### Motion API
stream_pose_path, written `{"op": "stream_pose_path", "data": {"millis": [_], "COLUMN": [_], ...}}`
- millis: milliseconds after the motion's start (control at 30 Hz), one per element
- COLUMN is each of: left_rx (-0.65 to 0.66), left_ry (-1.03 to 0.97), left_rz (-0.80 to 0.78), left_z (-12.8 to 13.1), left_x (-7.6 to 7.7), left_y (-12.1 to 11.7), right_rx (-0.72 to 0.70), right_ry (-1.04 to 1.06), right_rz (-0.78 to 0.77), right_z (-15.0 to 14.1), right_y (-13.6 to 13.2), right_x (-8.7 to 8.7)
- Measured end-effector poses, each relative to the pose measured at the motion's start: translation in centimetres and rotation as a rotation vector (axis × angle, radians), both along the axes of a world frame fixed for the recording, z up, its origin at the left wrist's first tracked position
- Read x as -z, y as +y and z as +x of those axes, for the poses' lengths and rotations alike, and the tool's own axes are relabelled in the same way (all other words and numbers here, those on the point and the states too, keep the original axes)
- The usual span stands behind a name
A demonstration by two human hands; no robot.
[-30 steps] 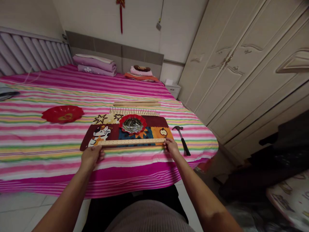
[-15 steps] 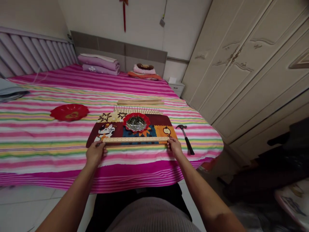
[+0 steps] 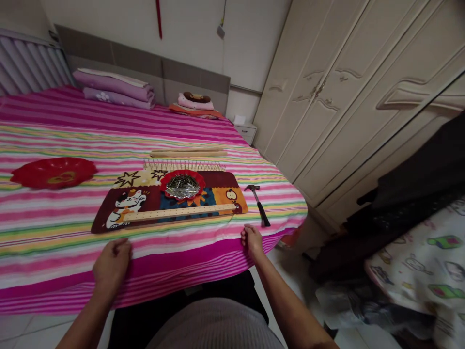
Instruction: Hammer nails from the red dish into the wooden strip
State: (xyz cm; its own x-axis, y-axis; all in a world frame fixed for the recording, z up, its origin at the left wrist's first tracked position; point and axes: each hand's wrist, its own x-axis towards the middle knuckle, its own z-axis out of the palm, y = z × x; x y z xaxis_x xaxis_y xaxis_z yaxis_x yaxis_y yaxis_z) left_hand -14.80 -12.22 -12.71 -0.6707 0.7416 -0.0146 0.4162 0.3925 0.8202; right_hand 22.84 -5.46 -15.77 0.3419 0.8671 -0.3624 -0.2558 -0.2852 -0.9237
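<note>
A pale wooden strip (image 3: 185, 212) with small dark marks along it lies across the front of a patterned mat (image 3: 148, 201). Both my hands are off it. My left hand (image 3: 112, 264) hovers near the bed's front edge, left of the strip's end, its fingers curled in with nothing showing in them. Loosely curled too, my right hand (image 3: 252, 240) is just in front of the mat's right corner, below the claw hammer (image 3: 259, 206). On the mat sits a red scalloped dish (image 3: 165, 186) of nails (image 3: 183, 186).
Behind the mat stands a wooden strip with a row of upright nails (image 3: 185, 166), and beyond it lie plain wooden strips (image 3: 189, 153). A red plate (image 3: 54, 173) rests on the striped bed at left. Folded bedding (image 3: 116, 89) and a wardrobe (image 3: 327, 87) are farther off.
Both hands have let go of the wooden strip's ends and drawn back toward me; the strip stays on the mat. The view has turned to the right.
</note>
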Motion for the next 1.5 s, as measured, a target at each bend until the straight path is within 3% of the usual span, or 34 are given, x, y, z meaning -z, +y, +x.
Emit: {"op": "stream_pose_path", "data": {"millis": [133, 267, 500, 633, 900, 1167, 1500], "left_rx": [0.168, 0.227, 0.232, 0.219, 0.196, 0.203, 0.280], "left_ry": [0.197, 0.322, 0.419, 0.401, 0.259, 0.324, 0.762], "left_rz": [-0.056, -0.020, -0.036, 0.020, 0.054, 0.049, 0.196], "left_z": [2.4, 3.3, 3.4, 3.5, 3.4, 3.4, 4.4], "left_x": [1.5, 2.5, 3.6, 4.3, 3.5, 3.8, 3.7], "left_y": [-1.8, -2.7, -3.2, -3.2, -2.7, -3.3, -2.3], "right_rx": [0.010, -0.016, -0.081, -0.100, -0.124, -0.137, -0.387], "right_ry": [-0.019, -0.040, -0.069, -0.087, -0.105, -0.238, -0.700], "right_rz": [-0.019, 0.021, 0.097, 0.100, 0.078, 0.140, 0.510], "right_z": [-0.1, -0.8, -2.9, -4.3, -6.0, -5.6, -3.3], "right_y": [-1.7, -1.8, 2.7, 4.3, 3.5, 3.3, -1.3], "right_x": [1.1, 0.3, -3.3, -3.9, -3.5, -2.1, 1.5]}}
